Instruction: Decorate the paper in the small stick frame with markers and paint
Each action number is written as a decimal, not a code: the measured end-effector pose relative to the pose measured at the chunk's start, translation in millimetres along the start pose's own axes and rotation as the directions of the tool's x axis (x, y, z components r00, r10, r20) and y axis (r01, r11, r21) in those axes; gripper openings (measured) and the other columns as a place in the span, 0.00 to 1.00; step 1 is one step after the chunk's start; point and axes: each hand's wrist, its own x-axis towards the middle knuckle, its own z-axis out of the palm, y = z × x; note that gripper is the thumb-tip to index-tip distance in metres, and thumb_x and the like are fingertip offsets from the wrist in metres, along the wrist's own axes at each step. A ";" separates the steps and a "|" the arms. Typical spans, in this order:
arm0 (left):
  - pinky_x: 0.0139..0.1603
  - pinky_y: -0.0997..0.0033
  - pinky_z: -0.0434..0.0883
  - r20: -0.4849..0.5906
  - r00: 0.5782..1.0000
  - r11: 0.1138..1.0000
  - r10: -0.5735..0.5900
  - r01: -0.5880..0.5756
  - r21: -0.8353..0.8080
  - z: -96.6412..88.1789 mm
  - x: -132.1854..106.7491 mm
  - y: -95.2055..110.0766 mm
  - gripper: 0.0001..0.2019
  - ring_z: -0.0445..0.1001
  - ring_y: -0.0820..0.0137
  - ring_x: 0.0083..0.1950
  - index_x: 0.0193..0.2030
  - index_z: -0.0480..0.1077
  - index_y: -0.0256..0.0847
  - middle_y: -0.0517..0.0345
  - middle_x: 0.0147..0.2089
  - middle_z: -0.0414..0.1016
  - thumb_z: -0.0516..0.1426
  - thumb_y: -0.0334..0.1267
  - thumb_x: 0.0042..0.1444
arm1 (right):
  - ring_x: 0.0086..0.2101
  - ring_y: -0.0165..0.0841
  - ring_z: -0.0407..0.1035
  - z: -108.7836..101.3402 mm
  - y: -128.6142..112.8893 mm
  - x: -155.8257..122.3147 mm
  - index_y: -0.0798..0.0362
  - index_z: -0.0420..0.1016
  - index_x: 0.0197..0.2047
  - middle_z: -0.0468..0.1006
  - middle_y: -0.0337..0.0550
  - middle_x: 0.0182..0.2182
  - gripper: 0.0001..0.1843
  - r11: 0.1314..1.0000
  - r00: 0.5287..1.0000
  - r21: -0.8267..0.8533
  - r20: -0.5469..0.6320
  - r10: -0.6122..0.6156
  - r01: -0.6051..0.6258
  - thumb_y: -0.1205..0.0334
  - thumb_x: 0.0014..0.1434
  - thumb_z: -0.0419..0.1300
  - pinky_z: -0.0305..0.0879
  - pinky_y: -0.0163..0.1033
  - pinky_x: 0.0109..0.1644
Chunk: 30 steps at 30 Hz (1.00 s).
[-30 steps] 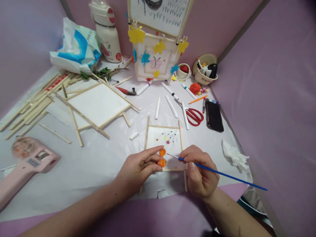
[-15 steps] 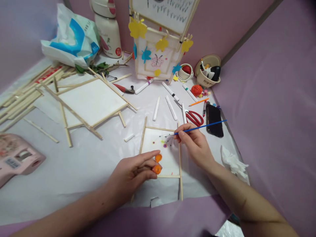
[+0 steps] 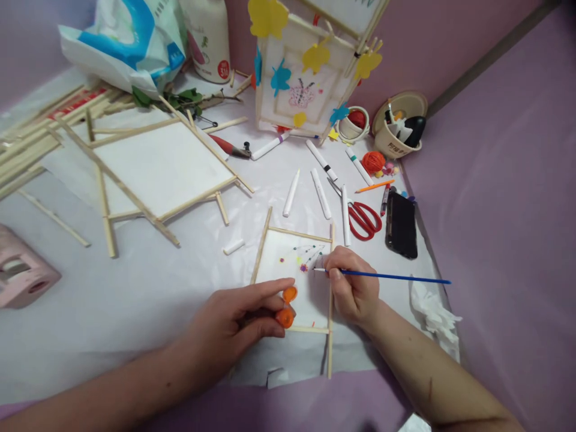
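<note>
Between the fingers and thumb of my left hand [image 3: 252, 315] is a small open paint pot [image 3: 285, 318] of orange paint, its flipped lid [image 3: 290, 294] also orange inside. My right hand [image 3: 353, 288] pinches a thin blue paintbrush [image 3: 396, 277], held nearly level. Its tip is over the white sheet [image 3: 310, 300], close to a small purple flower; whether it touches the paper I cannot tell. Dark dotted stems and several small coloured spots mark the sheet. Thin wooden sticks [image 3: 331, 300] frame it, and my left hand covers its lower left part.
Several white markers [image 3: 291, 193], red-handled scissors [image 3: 365, 221] and a phone [image 3: 402, 225] lie beyond and to the right. A second stick frame [image 3: 198, 201] is at left, near a pink tape dispenser [image 3: 24, 270]. A decorated paper lantern [image 3: 301, 78] stands behind. Crumpled tissue [image 3: 434, 312] lies at right.
My right hand and the paintbrush have moved down the sheet, and the brush handle has swung lower. My left hand still holds the paint pot. The view has tilted downward.
</note>
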 end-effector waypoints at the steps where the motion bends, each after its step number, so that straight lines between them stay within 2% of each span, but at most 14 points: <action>1: 0.43 0.78 0.75 -0.003 1.000 1.000 -0.007 0.007 -0.012 0.5 0.1 1.4 0.24 0.78 0.76 0.38 0.58 0.73 0.51 0.68 0.38 0.82 0.60 0.28 0.54 | 0.27 0.32 0.62 0.1 0.4 -0.5 0.51 0.67 0.37 0.68 0.40 0.27 0.07 1.000 1.000 -0.002 0.011 0.008 -0.008 0.72 0.61 0.52 0.59 0.40 0.31; 7: 0.43 0.77 0.76 0.001 0.995 0.993 -0.095 0.095 -0.064 2.1 1.7 9.8 0.23 0.79 0.74 0.38 0.56 0.74 0.44 0.65 0.38 0.82 0.60 0.30 0.52 | 0.28 0.32 0.63 0.9 0.0 0.4 0.51 0.68 0.37 0.69 0.40 0.27 0.07 0.999 0.998 -0.033 0.053 -0.015 0.017 0.72 0.61 0.52 0.60 0.40 0.31; 14: 0.42 0.79 0.74 0.021 0.995 0.991 -0.101 0.103 -0.084 1.9 0.9 7.7 0.23 0.78 0.76 0.38 0.57 0.73 0.48 0.68 0.38 0.82 0.59 0.30 0.53 | 0.28 0.32 0.64 1.9 -1.6 3.6 0.52 0.68 0.38 0.70 0.40 0.26 0.08 0.997 0.996 -0.070 0.076 -0.037 0.042 0.73 0.60 0.52 0.61 0.40 0.31; 30: 0.44 0.75 0.76 0.009 0.993 0.991 -0.114 0.115 -0.063 2.7 1.2 12.6 0.23 0.79 0.73 0.38 0.57 0.73 0.45 0.65 0.38 0.82 0.59 0.31 0.53 | 0.27 0.33 0.64 1.3 -1.3 3.7 0.51 0.68 0.37 0.70 0.40 0.26 0.08 0.995 0.996 -0.095 0.086 -0.031 0.040 0.73 0.59 0.52 0.61 0.40 0.31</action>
